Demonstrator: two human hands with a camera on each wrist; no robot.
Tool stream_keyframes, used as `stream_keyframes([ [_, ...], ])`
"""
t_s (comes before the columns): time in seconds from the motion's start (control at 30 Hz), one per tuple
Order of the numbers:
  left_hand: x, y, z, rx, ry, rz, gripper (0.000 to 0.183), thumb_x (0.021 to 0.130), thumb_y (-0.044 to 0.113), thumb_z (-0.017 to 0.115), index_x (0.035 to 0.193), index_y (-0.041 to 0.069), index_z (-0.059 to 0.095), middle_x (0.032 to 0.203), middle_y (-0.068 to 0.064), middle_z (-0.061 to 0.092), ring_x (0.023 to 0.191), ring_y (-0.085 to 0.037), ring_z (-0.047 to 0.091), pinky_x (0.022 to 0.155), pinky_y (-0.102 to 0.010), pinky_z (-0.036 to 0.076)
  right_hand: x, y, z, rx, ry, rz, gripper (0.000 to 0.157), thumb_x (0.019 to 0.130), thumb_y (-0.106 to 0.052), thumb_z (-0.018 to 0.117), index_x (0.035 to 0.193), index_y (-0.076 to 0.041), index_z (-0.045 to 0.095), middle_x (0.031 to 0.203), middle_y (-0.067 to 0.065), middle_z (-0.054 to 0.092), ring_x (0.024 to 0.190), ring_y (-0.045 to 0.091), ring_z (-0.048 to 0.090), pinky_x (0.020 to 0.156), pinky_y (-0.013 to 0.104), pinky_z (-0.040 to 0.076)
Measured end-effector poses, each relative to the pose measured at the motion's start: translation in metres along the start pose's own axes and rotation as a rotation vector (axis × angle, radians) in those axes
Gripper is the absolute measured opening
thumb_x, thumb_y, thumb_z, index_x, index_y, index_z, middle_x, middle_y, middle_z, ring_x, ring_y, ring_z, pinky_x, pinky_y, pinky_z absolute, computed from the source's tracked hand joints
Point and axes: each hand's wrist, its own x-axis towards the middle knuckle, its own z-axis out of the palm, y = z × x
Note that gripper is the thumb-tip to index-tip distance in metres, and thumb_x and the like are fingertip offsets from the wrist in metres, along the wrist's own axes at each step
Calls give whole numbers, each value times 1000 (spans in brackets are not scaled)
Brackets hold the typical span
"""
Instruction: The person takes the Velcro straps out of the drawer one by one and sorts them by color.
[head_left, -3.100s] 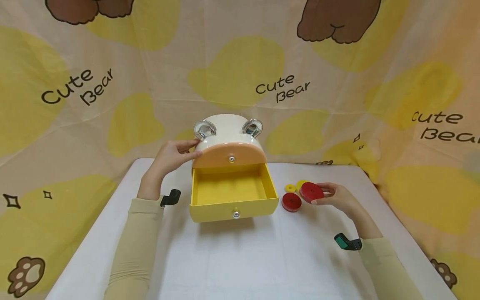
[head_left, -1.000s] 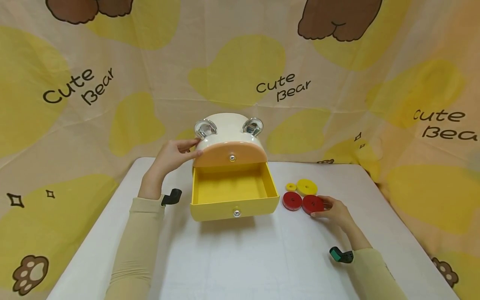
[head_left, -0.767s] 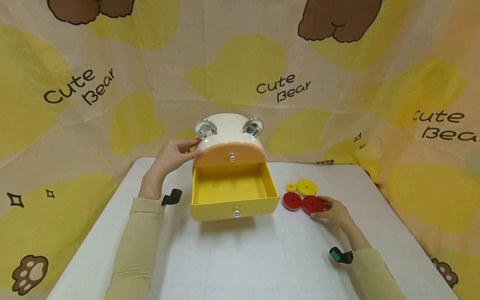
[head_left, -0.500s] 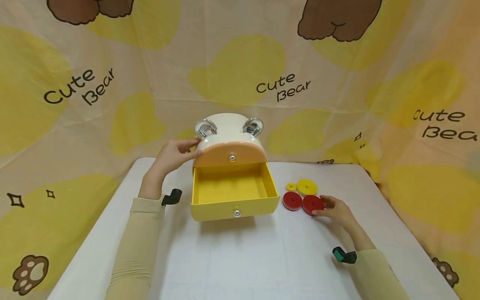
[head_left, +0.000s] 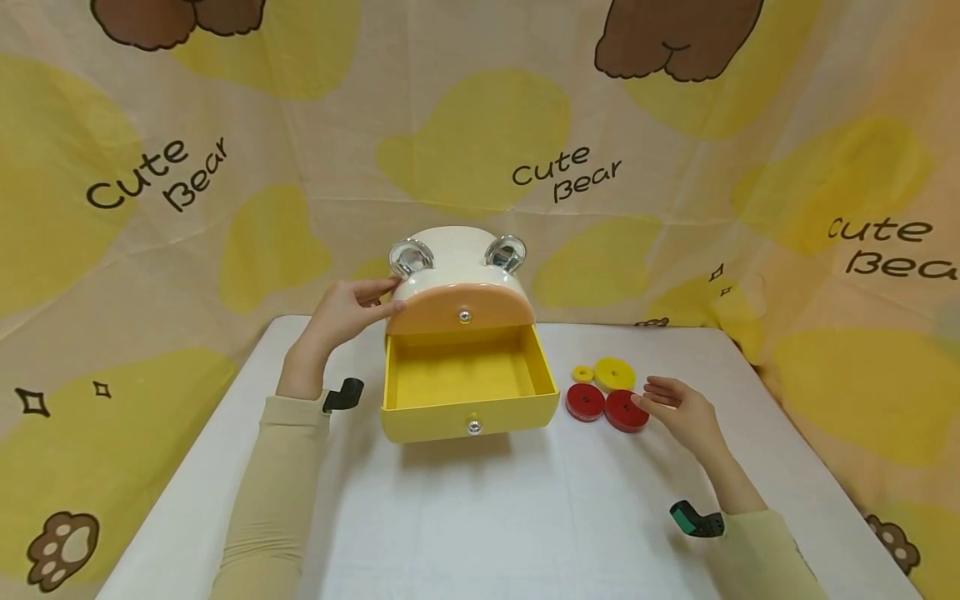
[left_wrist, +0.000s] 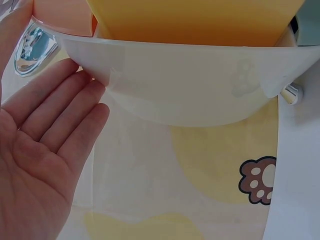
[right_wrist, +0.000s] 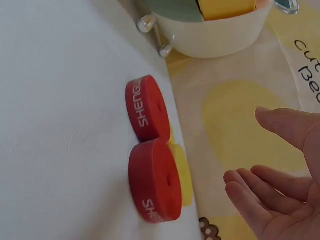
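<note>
A white storage box point(head_left: 457, 250) with silver ears stands mid-table. Its orange upper drawer point(head_left: 442, 307) is closed, and its yellow lower drawer point(head_left: 427, 425) is pulled out with nothing inside. My left hand point(head_left: 336, 317) rests against the box's left side, thumb on the front edge; the left wrist view shows its fingers point(left_wrist: 65, 112) straight. To the right of the box lie two red rolls of tape point(head_left: 585, 403), a large yellow roll point(head_left: 617, 372) and a small yellow ring point(head_left: 576, 376). My right hand point(head_left: 690, 417), fingers loose and holding nothing, hovers beside the nearer red roll point(right_wrist: 155, 180).
A white cloth covers the table point(head_left: 480, 517). Close behind and at the sides hangs a cream and yellow fabric point(head_left: 480, 142) printed with bears and lettering. Silver feet point(right_wrist: 146, 23) of the box show in the right wrist view.
The right hand has lowered a red roll onto the table beside the other red one, let go of it and drawn back slightly to the right. The left hand stays put.
</note>
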Motion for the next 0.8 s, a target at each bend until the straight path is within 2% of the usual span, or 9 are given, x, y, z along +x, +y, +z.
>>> stream_keyframes([
  [0.17,0,0,0,-12,2,3,62,74,58,72,128,28,62,134,1,58,114,-25,60,94,-44,49,-11,-25,2,22,37,-38,65,86,-52,62,132,-6,52,124,17,62,113,33,59,87,38,55],
  [0.4,0,-1,0,1,0,15,61,76,56,72,129,26,61,135,-1,57,115,-28,60,95,-45,49,-28,-56,12,69,43,-144,52,86,-46,66,121,-9,59,112,11,67,102,27,64,75,18,55],
  [0.53,-1,-1,-1,9,2,16,61,77,56,71,129,27,60,135,-1,57,117,-29,59,96,-45,48,-39,-73,18,106,26,-218,44,86,-40,69,117,-9,63,108,9,69,97,25,66,75,18,55],
  [0.8,-1,0,-1,9,2,16,60,77,55,71,129,27,61,135,-2,57,118,-31,58,97,-46,48,-57,-100,32,167,-8,-313,34,81,-33,74,106,-11,69,100,3,71,89,14,68,75,17,55],
])
